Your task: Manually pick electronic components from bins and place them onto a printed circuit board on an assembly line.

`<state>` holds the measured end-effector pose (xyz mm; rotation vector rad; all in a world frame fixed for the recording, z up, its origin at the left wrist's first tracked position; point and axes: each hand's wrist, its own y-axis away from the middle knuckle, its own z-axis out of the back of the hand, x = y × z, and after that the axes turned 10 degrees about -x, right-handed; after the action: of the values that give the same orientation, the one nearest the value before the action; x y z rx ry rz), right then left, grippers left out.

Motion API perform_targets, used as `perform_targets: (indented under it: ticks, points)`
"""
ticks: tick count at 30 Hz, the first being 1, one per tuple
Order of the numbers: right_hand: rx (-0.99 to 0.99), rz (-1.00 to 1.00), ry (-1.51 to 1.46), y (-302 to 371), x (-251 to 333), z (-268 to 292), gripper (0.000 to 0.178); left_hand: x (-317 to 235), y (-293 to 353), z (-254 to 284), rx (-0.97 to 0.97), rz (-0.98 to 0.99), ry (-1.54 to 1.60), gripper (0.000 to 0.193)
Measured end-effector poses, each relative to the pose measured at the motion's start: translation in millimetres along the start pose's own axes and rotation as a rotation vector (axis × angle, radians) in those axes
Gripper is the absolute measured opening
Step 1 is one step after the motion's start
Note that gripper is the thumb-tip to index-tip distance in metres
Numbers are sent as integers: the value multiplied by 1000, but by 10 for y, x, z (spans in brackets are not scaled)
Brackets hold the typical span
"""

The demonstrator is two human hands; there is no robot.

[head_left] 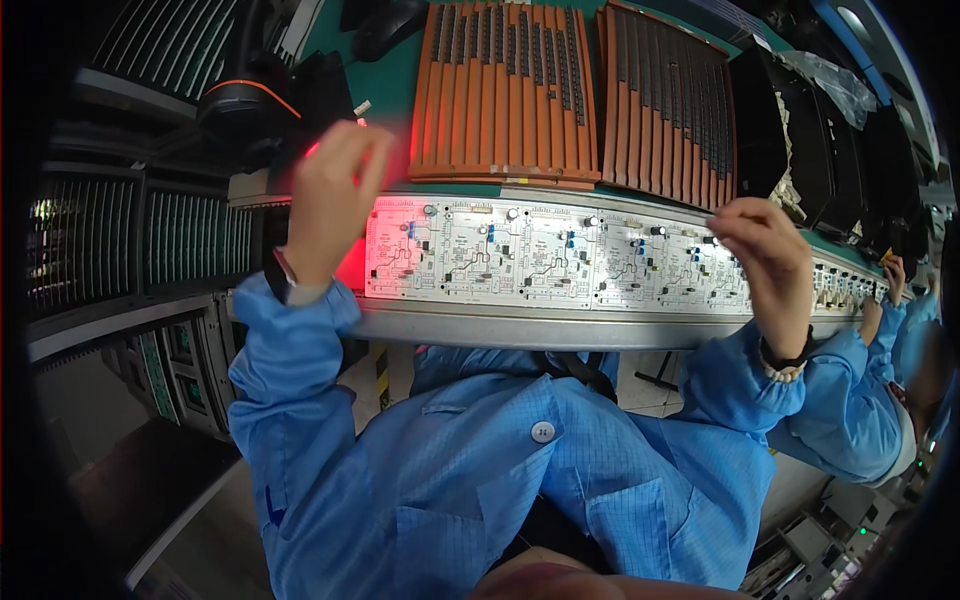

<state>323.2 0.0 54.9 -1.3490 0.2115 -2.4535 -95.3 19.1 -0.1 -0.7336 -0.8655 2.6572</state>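
The row of white circuit boards lies flat just off centre toward twelve o'clock, along a smooth grey metal rail. It looks thin, light and stiff; its upright cylindrical capacitors and small blue parts would probably be fragile, so the bare long edges seem the best hold. At ten o'clock, the left hand is blurred above the reddened end, its fingers half-curled; whether they pinch anything cannot be told. At two o'clock, the right hand has fingertips bunched together, their contents unclear. Toward twelve stand ribbed orange racks.
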Motion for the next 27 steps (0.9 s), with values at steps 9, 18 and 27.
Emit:
perform_targets:
  ticks: [9,18,27]
  points:
    - [118,0,39,-35,64,-541,32,809,-196,-474,-68,-67,-398,13]
    - [98,111,24,-52,-89,-978,18,440,-214,-365,-19,150,-96,14]
    - [-29,255,306,-72,-289,-1355,15,360,-111,-350,-92,151,99,27]
